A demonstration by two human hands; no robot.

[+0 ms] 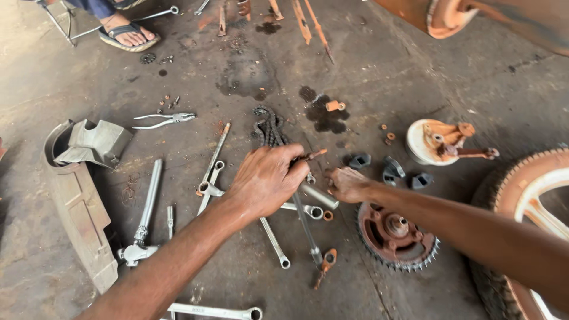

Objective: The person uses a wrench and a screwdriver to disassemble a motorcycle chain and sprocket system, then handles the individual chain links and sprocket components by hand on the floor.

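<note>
Rusty sprocket (pixel 396 236); two hands (pixel 269 178); three rubber blocks (pixel 391 169)

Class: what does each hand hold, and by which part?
Left hand grips a thin rusty rod near its end. Right hand touches the floor; any hold cannot be told.

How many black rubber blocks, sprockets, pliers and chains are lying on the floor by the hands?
Black rubber blocks: 4, counting the partly hidden one beside the curved one
Rusty sprocket: 1
Pliers: 1
Chain: 1
Total: 7
</note>
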